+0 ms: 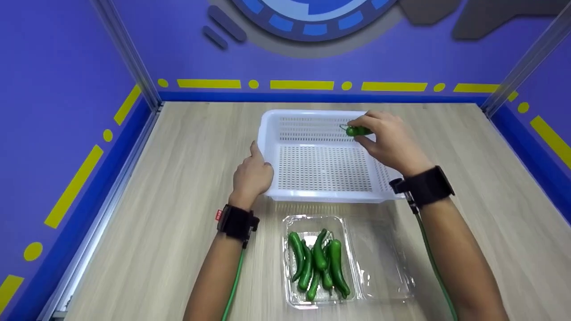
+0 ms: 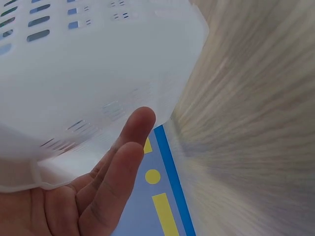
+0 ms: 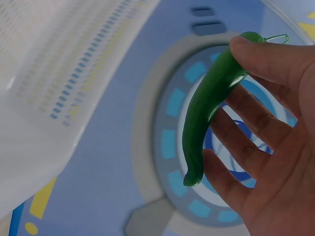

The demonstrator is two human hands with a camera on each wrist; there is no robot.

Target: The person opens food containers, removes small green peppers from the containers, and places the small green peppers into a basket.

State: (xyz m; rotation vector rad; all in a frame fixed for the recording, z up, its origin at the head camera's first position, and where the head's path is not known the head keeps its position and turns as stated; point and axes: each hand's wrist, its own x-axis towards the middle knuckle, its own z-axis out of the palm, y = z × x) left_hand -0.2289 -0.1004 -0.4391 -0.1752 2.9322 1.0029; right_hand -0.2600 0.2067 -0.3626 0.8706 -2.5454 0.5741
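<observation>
A white plastic basket [image 1: 323,195] with slotted walls stands in the middle of the table. My left hand [image 1: 254,176] holds its left rim, and the fingers [image 2: 129,162] lie along the outer wall. Above the basket's far right corner, my right hand [image 1: 387,138] pinches a curved green chili pepper [image 3: 206,105] near its thicker end, between thumb and fingers. A thin loop sticks out from that end. The other fingers are spread behind the pepper, and its narrow tip points away from the pinch.
In front of the basket lies a clear plastic clamshell box [image 1: 290,294], its lid [image 1: 381,263] folded out to the right. Several green chili peppers [image 1: 319,256] lie in it. Blue panels [image 1: 214,62] enclose the table [image 1: 178,178] at the back and sides. Green cables run along both forearms.
</observation>
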